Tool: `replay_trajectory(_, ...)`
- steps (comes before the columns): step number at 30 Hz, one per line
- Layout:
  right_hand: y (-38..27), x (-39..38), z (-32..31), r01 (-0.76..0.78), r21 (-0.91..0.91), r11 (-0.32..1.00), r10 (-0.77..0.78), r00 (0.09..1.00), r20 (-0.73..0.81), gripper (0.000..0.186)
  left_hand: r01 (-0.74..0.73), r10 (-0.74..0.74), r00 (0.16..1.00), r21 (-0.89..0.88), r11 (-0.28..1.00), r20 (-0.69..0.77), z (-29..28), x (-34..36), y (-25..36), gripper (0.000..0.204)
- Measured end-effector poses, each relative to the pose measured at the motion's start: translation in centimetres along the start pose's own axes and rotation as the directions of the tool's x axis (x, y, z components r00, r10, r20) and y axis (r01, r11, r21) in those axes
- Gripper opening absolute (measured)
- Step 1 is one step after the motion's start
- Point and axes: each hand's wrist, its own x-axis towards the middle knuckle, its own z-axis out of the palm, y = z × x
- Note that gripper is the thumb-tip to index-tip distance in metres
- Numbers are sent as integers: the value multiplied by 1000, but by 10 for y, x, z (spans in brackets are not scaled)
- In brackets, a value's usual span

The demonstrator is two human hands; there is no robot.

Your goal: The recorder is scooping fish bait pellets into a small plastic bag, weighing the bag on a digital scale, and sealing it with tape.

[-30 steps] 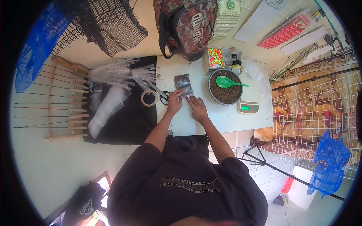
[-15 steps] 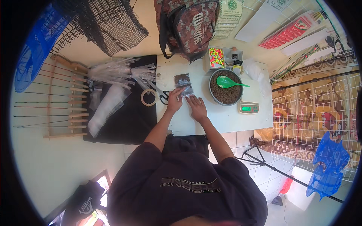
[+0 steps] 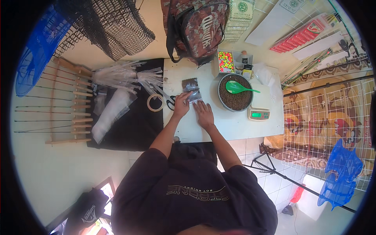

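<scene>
Left fingers (image 3: 186, 96) touch the pellet bag (image 3: 192, 86), grip unclear; right fingers (image 3: 203, 106) lie spread at its edge.

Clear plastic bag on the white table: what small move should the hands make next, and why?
Perhaps slide the left hand lightly along the clear bag to flatten its near end, with the right hand steadying the edge: the brown contents lie mostly toward the far end, and both hands are at the near part.
</scene>
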Motion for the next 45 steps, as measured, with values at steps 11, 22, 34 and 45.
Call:
replay_trajectory(11, -3, -1, 4, -2, 2, 1000, 2, 1000, -19, 71, -56, 55, 989, 0, 998, 138, -12, 11, -1, 58)
replay_trajectory(22, -3, -1, 3, 1, -11, 1000, -1, 999, -43, 69, -99, 76, 986, 153, 983, 149, -10, 7, 12, 73)
replay_trajectory(34, -5, -1, 0, -17, -68, 998, 19, 999, 37, 62, -180, 138, 966, 183, 967, 219, -16, 15, 15, 72)
replay_trajectory(45, -6, -1, -1, -26, 2, 1000, 26, 999, -31, 70, -123, 96, 986, 209, 970, 135, -9, 14, 12, 68)
